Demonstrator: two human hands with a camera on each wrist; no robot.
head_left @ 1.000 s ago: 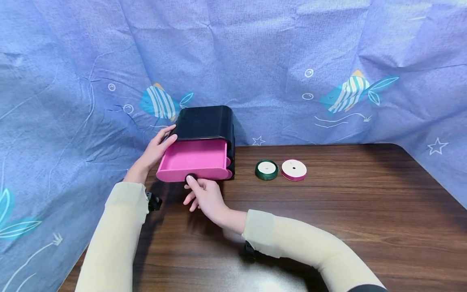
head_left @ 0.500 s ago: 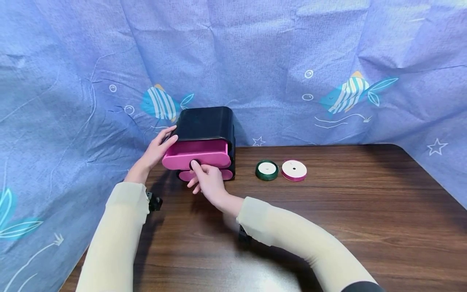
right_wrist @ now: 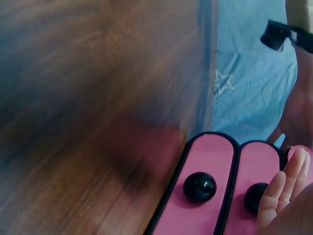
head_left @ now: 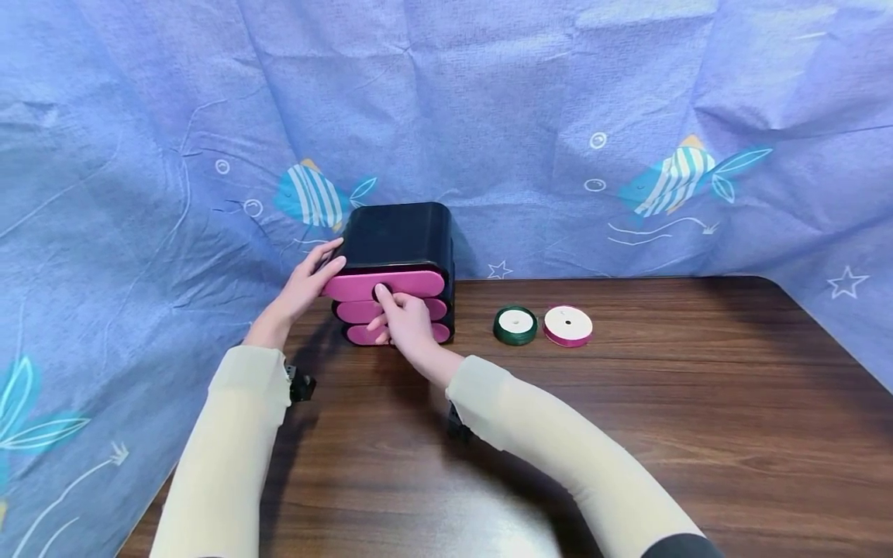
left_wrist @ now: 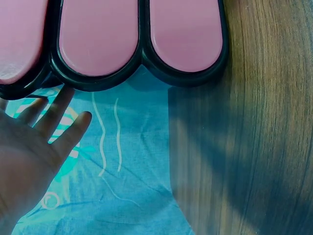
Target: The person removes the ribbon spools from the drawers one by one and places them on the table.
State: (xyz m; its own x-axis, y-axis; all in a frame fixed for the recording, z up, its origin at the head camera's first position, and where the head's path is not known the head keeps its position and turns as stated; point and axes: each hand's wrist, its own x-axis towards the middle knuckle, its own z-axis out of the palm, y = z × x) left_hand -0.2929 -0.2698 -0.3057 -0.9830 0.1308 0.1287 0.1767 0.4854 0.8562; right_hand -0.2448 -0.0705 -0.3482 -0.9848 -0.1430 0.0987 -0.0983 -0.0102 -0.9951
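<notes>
A small black drawer cabinet (head_left: 399, 232) with three pink drawers stands at the table's back left in the head view. Its top drawer (head_left: 356, 286) sticks out slightly, while the two lower drawers sit flush. My left hand (head_left: 301, 288) rests against the cabinet's left side, thumb by the upper front corner and fingers extended. At the top drawer's black knob, my right hand (head_left: 410, 322) pinches with thumb and index finger; the other fingers hang below. In the right wrist view the lower drawers' round black knobs (right_wrist: 199, 187) show, and the top knob is hidden behind the hand.
Right of the cabinet, a green ribbon spool (head_left: 515, 325) and a magenta ribbon spool (head_left: 568, 325) lie side by side on the brown wooden table (head_left: 628, 403). A blue fish-print cloth (head_left: 516, 116) hangs behind the table and along its left.
The top drawer has slid back into the cabinet from well pulled out to nearly closed, my right hand moving forward with its knob. My left hand has stayed on the cabinet's side.
</notes>
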